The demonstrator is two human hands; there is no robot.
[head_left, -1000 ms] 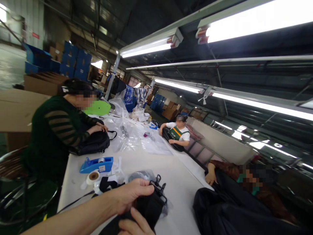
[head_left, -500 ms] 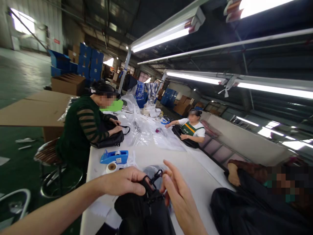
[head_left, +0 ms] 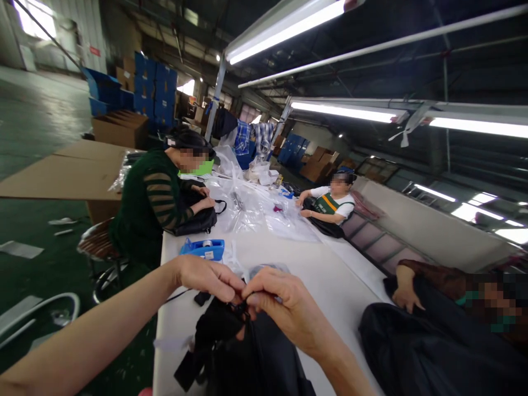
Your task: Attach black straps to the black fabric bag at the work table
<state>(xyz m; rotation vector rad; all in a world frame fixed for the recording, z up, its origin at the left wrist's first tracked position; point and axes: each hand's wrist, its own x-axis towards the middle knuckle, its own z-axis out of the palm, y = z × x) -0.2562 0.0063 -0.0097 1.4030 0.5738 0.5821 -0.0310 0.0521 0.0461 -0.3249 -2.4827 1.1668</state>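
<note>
A black bag (head_left: 259, 363) lies on the white table directly in front of me. Above its top end my left hand (head_left: 212, 280) is closed, thumb and fingers pinching a black strap (head_left: 238, 309) of the bag. My right hand (head_left: 280, 300) meets it there, its thumb and forefinger closed on the same bit of strap. The fingertips of both hands touch or nearly touch, and what lies exactly between them is partly hidden. Loose black webbing (head_left: 192, 366) hangs to the left of the bag.
Beyond my left hand stands a blue tape dispenser (head_left: 204, 249). Clear plastic bags (head_left: 251, 212) spread over the white table (head_left: 317, 275). A co-worker in green (head_left: 140, 192) sits left, another in an apron (head_left: 330, 203) far right. Nearer right, a person's hand (head_left: 406, 294) rests on dark fabric (head_left: 408, 346).
My right hand has moved left from beside the looped black cord and its fingers have closed in a pinch against my left hand. The view has shifted slightly.
</note>
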